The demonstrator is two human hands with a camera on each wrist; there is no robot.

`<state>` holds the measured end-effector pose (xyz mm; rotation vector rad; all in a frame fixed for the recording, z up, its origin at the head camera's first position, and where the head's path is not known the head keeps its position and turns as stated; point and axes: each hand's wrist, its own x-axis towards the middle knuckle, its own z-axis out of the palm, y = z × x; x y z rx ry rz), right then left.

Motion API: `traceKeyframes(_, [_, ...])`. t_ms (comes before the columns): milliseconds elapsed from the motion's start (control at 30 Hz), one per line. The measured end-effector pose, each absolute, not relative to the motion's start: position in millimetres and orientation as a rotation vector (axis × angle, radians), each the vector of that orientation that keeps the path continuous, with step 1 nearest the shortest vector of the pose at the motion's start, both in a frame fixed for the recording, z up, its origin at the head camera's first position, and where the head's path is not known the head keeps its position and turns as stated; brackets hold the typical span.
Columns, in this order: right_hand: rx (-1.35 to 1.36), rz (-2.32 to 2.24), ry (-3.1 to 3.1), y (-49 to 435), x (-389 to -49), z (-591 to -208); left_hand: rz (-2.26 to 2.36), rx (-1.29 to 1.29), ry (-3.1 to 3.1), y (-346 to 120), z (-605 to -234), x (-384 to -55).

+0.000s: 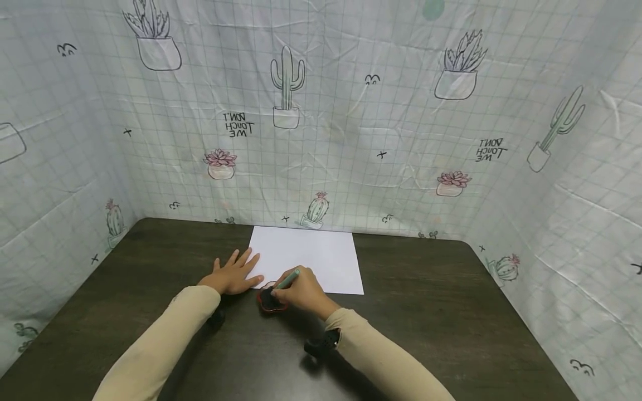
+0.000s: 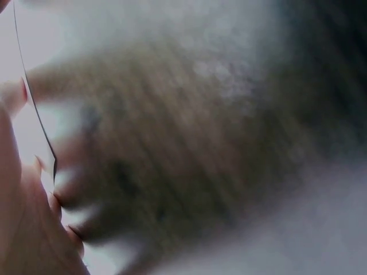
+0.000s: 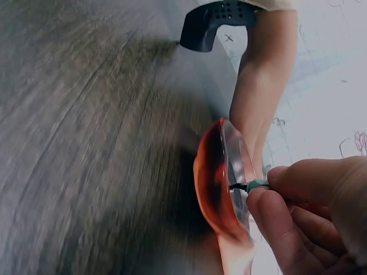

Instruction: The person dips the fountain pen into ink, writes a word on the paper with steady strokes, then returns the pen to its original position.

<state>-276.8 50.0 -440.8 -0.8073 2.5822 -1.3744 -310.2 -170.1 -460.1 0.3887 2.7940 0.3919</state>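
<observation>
In the head view my left hand (image 1: pixel 234 277) lies with fingers spread across the lower left edge of a white sheet of paper (image 1: pixel 321 256). My right hand (image 1: pixel 303 291) pinches a teal pen (image 1: pixel 289 278) between thumb and fingers. Under that hand, at the paper's near edge, sits a small red-rimmed item with a dark middle (image 1: pixel 268 302). The right wrist view shows its orange-red side (image 3: pixel 209 186) and a clear upper part; the pen's thin dark tip (image 3: pixel 238 187) is at it, though contact is hard to tell. My left fingers (image 2: pixel 37 212) show at the paper's edge in the left wrist view.
A dark wooden table (image 1: pixel 426 312) carries everything. Behind it and at both sides hangs a pale gridded curtain (image 1: pixel 346 111) with cactus drawings. Black wrist devices (image 1: pixel 323 343) sit under both forearms, close above the tabletop.
</observation>
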Motion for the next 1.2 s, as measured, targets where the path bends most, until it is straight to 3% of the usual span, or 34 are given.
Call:
traceKeyframes(233, [-0.733,-1.419,2.572,58.7,-280.7,-438.1,0.407,0.386,2.797,-174.6,-459.6,-311.5])
traceKeyframes(867, [-0.868,-1.346,2.591,53.3,-269.8,-437.8,0.391,0.398,2.794,-173.6,-459.7,-312.6])
traceKeyframes(1200, [-0.714,-1.380,2.595,53.3,-277.5,-441.2,0.390,0.388,2.794,-169.8,-459.4,-309.4])
